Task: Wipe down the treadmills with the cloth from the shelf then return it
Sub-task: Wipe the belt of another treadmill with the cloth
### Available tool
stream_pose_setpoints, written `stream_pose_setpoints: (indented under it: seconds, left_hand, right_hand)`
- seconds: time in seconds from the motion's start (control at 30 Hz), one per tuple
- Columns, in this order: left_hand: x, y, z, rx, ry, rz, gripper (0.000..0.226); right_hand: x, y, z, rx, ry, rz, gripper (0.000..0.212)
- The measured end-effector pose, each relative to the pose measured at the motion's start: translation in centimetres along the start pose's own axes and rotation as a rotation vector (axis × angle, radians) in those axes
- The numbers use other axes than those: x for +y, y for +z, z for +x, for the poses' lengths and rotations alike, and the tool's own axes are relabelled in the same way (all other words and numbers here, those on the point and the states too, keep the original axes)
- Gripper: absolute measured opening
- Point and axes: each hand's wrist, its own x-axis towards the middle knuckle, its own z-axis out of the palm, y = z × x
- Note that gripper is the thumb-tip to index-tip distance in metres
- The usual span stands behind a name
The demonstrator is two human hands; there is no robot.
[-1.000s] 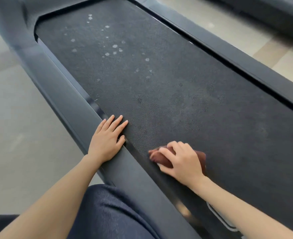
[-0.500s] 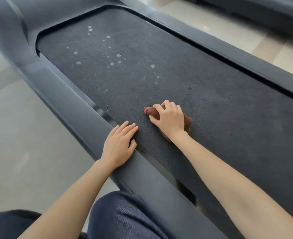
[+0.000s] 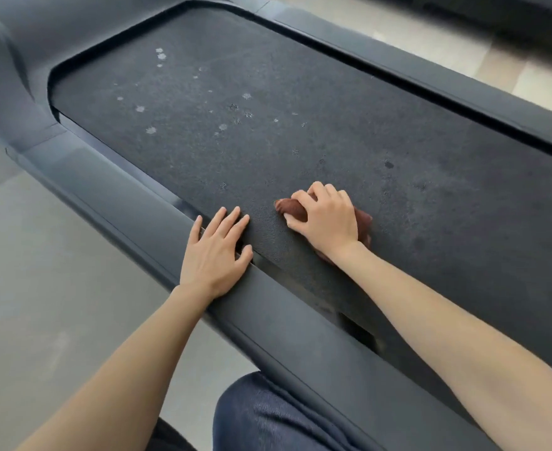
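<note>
— Grey floor (image 3: pixel 40 255) lies left of the treadmill rail (image 3: pixel 122 196). And the hands?
— First the left hand (image 3: pixel 214 252): flat on the rail, fingers straight, holding nothing. Then the right hand (image 3: pixel 328 219): fingers curled round the brown cloth (image 3: pixel 362 222) on the belt (image 3: pixel 333 125). It looks soft and light; hold it bunched.

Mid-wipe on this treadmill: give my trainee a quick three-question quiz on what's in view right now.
1. True or false: the left hand grips the cloth.
2. The pale spots on the belt lie: A) beyond the cloth, farther from the person; B) under the left hand; C) on the side rail.
3. Fill in: the fingers curled over the cloth belong to the ____ hand.
Key: 1 false; 2 A; 3 right hand.
</note>
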Motion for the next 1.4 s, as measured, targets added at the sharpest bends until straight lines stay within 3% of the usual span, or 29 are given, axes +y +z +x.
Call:
stream_pose_setpoints:
  seconds: [0.17, 0.47, 0.67, 0.8, 0.93, 1.17, 1.4]
  left_hand:
    - [0.1, 0.1, 0.0, 0.001, 0.009, 0.004, 0.059]
    - [0.4, -0.6, -0.1, -0.04, 0.039, 0.015, 0.067]
    - [0.9, -1.1, 0.6, -0.041, 0.223, 0.098, 0.07]
    - [4.0, -2.1, 4.1, -0.049, 0.393, 0.103, 0.064]
    - [8.7, -2.5, 8.7, -0.02, 0.316, -0.001, 0.06]
    - [13.6, 1.8, 7.3, -0.141, 0.157, -0.03, 0.067]
    - [17.8, 4.2, 7.2, -0.031, -0.081, -0.018, 0.076]
  right_hand:
    - [-0.4, 0.3, 3.2, -0.061, 0.105, -0.023, 0.038]
    - [1.7, -3.5, -12.3, 0.083, 0.024, 0.022, 0.03]
    - [3.3, -0.9, -4.4, 0.062, 0.126, -0.025, 0.031]
    - [6.6, 0.6, 4.1, -0.067, 0.269, -0.089, 0.039]
    - [9.2, 0.1, 5.8, -0.149, 0.212, -0.073, 0.042]
    - [10.3, -3.0, -9.1, -0.049, 0.215, -0.007, 0.038]
    - [14.7, 0.3, 3.9, -0.037, 0.2, -0.024, 0.037]
